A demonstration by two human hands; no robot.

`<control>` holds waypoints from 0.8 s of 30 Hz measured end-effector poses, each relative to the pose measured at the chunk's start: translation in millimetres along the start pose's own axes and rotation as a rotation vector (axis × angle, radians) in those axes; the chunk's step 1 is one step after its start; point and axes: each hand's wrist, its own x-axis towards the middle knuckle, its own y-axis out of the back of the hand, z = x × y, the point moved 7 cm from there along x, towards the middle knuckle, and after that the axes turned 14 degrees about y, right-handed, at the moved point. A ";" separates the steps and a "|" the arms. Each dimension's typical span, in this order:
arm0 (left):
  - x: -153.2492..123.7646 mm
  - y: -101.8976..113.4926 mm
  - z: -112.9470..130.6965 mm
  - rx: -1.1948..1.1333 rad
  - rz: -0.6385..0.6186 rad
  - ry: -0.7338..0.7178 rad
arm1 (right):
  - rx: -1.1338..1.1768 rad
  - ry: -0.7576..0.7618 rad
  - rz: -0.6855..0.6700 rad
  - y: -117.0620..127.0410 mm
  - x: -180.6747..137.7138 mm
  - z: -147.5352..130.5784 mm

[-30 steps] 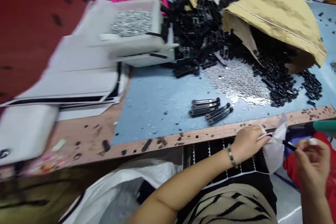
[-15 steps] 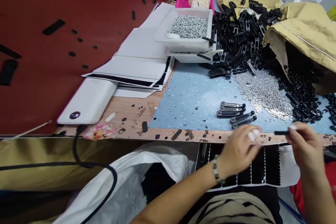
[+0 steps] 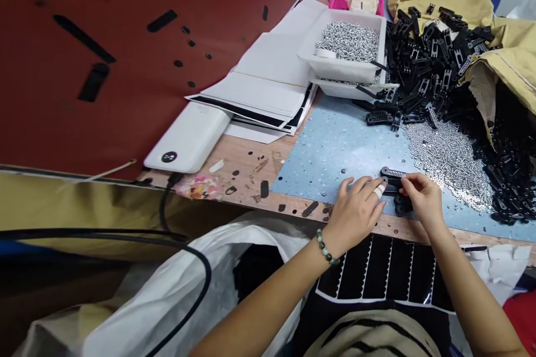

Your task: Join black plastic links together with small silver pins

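Both my hands rest at the near edge of a blue perforated mat (image 3: 335, 145). My left hand (image 3: 355, 213), with a bandaged fingertip and a bead bracelet, touches the end of a black plastic strip part (image 3: 391, 173). My right hand (image 3: 422, 198) lies over a few more black strip parts (image 3: 401, 207), fingers curled down on them. Whether either hand actually grips a part is hard to tell. A heap of small silver screws (image 3: 450, 159) lies just right of my hands.
A big pile of black plastic parts (image 3: 435, 67) spills from yellow sacks (image 3: 511, 67). White trays of screws (image 3: 347, 50) stand behind the mat, beside stacked white sheets (image 3: 268, 83) and a white power bank (image 3: 188, 139). A sticker sheet of black strips (image 3: 389, 270) lies on my lap.
Both hands moved from below the table's edge up onto the mat, onto the row of black parts. The small black piece my right hand held is no longer visible. The view shifted left.
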 end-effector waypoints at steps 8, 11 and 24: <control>4.1 -0.2 -0.8 -0.012 0.007 -0.017 | -0.153 0.027 -0.058 1.2 0.4 2.2; 6.0 -2.7 1.1 0.019 -0.013 -0.018 | -0.165 0.017 -0.062 0.5 1.1 2.7; 5.1 -3.2 4.0 0.067 0.045 -0.046 | -0.356 0.058 -0.067 4.9 5.3 0.9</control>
